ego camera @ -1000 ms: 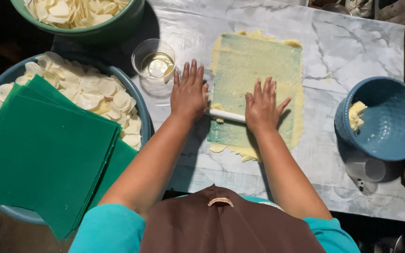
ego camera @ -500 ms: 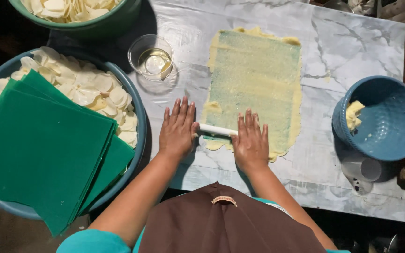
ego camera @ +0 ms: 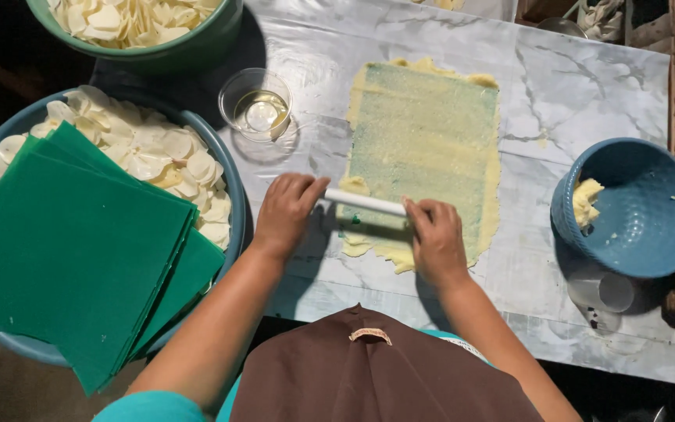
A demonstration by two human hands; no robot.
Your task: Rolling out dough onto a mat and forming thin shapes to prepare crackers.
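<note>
Left hand: my left hand (ego camera: 287, 212) lies over the left end of the white rolling pin (ego camera: 365, 202), fingers curled down on it, palm pressing; nothing is pinched.
Right hand: my right hand (ego camera: 435, 241) lies over the right end, fingers bent onto it, pressing likewise.
Pin position: across the near end of the dough sheet (ego camera: 423, 152), on the marble bench (ego camera: 580, 94), with both hands touching it.
Dough: thin, pale yellow, flattened under a green-tinted film, with ragged edges spilling out at the near corner.
Handling, pin: I judge it light, stiff and smooth, so it may slip; best taken at both ends with flat palms.
Handling, dough: I judge it soft and easily torn, so I keep my fingers off it.
Nearby left: a glass cup (ego camera: 256, 104) just beyond my left hand; green sheets (ego camera: 72, 250) stacked on a basin of pale round pieces (ego camera: 232, 195).
Nearby right: a blue bowl (ego camera: 642, 234) holding a lump of dough (ego camera: 585, 202).
</note>
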